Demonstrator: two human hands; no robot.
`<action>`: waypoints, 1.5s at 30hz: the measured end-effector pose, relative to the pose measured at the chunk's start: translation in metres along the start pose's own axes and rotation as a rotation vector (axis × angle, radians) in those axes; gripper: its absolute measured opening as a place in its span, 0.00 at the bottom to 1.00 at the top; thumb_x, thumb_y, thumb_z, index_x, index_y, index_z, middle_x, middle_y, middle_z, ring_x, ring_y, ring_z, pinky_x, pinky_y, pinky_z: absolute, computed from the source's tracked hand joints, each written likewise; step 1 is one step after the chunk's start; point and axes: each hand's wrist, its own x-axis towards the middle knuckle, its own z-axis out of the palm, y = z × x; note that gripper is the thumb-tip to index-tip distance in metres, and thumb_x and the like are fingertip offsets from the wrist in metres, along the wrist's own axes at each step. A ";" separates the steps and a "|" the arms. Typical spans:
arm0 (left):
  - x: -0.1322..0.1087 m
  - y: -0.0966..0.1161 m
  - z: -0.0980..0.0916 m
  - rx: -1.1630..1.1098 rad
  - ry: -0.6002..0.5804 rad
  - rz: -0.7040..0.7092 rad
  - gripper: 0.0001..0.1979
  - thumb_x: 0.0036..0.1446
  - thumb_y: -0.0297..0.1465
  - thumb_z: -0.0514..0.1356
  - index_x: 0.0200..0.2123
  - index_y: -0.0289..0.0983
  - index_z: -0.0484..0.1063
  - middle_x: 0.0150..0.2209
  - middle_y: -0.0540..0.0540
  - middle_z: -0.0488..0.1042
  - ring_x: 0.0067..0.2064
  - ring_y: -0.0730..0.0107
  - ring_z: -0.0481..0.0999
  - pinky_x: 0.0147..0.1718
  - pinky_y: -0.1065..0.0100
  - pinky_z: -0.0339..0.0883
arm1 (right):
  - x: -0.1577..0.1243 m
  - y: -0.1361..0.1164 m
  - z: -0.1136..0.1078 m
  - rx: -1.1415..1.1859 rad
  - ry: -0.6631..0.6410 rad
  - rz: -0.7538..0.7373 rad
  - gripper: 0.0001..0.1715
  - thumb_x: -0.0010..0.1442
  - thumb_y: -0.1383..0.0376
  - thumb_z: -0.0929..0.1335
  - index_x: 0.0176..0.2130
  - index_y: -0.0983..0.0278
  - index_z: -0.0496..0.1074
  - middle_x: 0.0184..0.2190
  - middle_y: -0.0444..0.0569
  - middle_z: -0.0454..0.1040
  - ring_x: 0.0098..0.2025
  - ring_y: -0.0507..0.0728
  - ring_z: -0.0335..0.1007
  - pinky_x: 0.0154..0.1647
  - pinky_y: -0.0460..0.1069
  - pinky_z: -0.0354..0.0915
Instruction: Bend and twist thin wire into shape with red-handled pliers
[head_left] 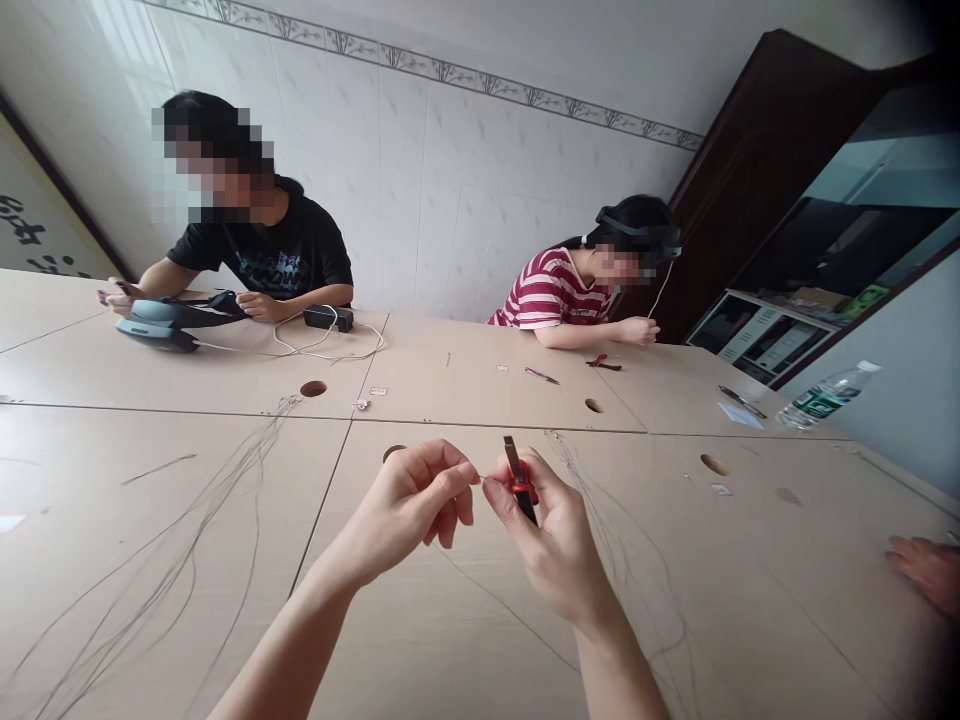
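My left hand (pixel 416 510) is closed in a pinch on a thin wire (pixel 481 479), its thumb against the index finger and the other fingers curled. A strand trails below this hand toward the lower right over the table. Close beside it, my right hand (pixel 551 530) wraps around small red-and-black pliers (pixel 523 482), which stand upright with their flat metal end up. The right thumb and index finger meet at the other side of the wire, and its tip is hidden there. Both hands are above the pale wooden table (pixel 420 650).
Wire bundles (pixel 225 470) lie left, with more strands (pixel 637 560) right. Opposite sit two people, one near a headset (pixel 161 325) and black adapter (pixel 328 318). Other pliers (pixel 604 363), a pen (pixel 541 376) and a water bottle (pixel 829 396) lie beyond. Another person's hand (pixel 926 570) rests far right.
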 end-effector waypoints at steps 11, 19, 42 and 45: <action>0.002 -0.001 0.000 -0.022 0.004 -0.006 0.15 0.63 0.40 0.57 0.30 0.36 0.66 0.22 0.53 0.71 0.19 0.82 0.66 0.18 0.78 0.56 | -0.001 0.000 -0.001 0.003 0.010 -0.026 0.07 0.65 0.62 0.65 0.35 0.60 0.66 0.31 0.42 0.64 0.32 0.51 0.61 0.37 0.47 0.60; 0.001 -0.002 0.001 0.029 0.021 0.037 0.14 0.64 0.39 0.56 0.29 0.36 0.66 0.22 0.52 0.71 0.20 0.81 0.66 0.18 0.77 0.55 | -0.001 -0.007 -0.002 -0.025 0.051 0.027 0.10 0.65 0.60 0.65 0.32 0.60 0.65 0.29 0.43 0.64 0.32 0.53 0.60 0.35 0.48 0.59; 0.000 0.000 0.013 -0.140 -0.048 0.011 0.15 0.64 0.41 0.55 0.30 0.37 0.62 0.17 0.58 0.62 0.17 0.83 0.58 0.19 0.75 0.50 | -0.001 0.001 0.005 0.149 0.024 0.100 0.16 0.64 0.53 0.65 0.31 0.61 0.64 0.25 0.41 0.59 0.28 0.52 0.55 0.30 0.47 0.55; 0.001 0.000 0.012 -0.126 -0.049 -0.002 0.14 0.64 0.41 0.55 0.30 0.37 0.62 0.18 0.57 0.62 0.17 0.82 0.59 0.19 0.75 0.50 | -0.001 0.002 0.002 0.167 0.021 0.094 0.15 0.65 0.54 0.65 0.31 0.61 0.63 0.25 0.40 0.58 0.27 0.51 0.54 0.30 0.47 0.55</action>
